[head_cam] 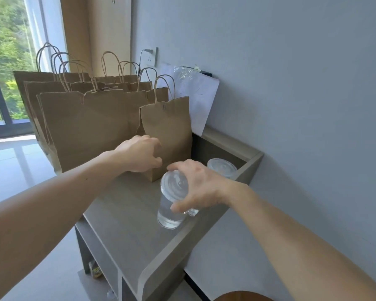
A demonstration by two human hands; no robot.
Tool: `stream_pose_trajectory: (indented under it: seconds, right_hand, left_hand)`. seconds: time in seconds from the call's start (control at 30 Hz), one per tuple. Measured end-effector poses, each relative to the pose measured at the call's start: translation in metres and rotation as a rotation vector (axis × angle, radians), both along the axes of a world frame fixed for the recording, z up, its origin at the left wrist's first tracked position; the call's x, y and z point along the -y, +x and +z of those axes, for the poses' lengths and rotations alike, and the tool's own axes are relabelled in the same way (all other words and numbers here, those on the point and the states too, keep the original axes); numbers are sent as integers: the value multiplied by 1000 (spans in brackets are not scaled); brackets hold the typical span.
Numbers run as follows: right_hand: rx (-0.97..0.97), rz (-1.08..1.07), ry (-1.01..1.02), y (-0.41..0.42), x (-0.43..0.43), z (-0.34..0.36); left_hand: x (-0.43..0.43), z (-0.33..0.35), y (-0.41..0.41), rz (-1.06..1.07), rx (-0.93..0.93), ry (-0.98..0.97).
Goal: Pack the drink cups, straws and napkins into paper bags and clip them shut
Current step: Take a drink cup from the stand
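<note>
Right hand [195, 185]: curled round a clear lidded cup [172, 200], fingers over the far side of the lid, thumb pressed on the near wall. The cup holds clear liquid. Its base is at the tabletop, but I cannot tell if it is resting or just lifted.

Left hand [141, 153]: fingers curled against the lower left edge of the small paper bag [167, 131]. Touching it, yes; whether it pinches the paper, cannot tell.

The small paper bag stands upright on the table [122, 213], just behind the held cup. Its top is closed flat, with a small dark clip [164, 106] at the upper edge and the handles up.

A second lidded cup [221, 167] stands behind the right hand, close to the table's raised back edge.

Several larger paper bags [85, 127] stand in rows left of and behind the small one, handles upright.

A white sheet [195, 101] leans on the wall behind the bags, with a wall socket [149, 57] above it.
</note>
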State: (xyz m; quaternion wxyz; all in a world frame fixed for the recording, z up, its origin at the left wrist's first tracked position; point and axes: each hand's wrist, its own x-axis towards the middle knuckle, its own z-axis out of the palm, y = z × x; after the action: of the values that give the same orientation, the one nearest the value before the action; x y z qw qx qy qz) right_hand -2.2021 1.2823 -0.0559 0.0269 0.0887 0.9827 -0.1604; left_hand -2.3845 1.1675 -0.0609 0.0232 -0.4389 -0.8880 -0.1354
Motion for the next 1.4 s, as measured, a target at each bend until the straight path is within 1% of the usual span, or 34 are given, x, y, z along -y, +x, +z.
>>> stream_pose_trajectory:
  seconds: [0.13,0.23,0.4,0.53,0.7,0.83,1.0,1.13,1.3,1.4]
  right_hand:
    - [-223,-57,-91,27,-5,45]
    - [-341,-141,-128,61,-17,71]
    - [-447,-302,-133,137,-45,90]
    - [-475,-433,-137,206,-67,86]
    - [-403,-572,-163,293,-94,46]
    - [-327,-683,-198,357,-114,-9]
    - [-214,-792,-223,422,-135,-81]
    - [-173,-856,-245,454,-152,-133]
    - [-158,-906,-259,469,-160,-184]
    - [-166,-919,-290,468,-163,-204]
  left_hand:
    - [-10,14,10,-35,-44,37]
    - [-27,24,29,-111,-71,64]
    - [-69,36,82,-245,-90,110]
    - [-104,32,137,-338,-67,109]
    - [-144,4,229,-432,-44,70]
    - [-173,-46,304,-538,40,-57]
    - [-192,-122,376,-607,159,-225]
    - [-194,-176,418,-611,220,-350]
    - [-179,-225,453,-602,285,-539]
    - [-166,-252,466,-606,395,-655]
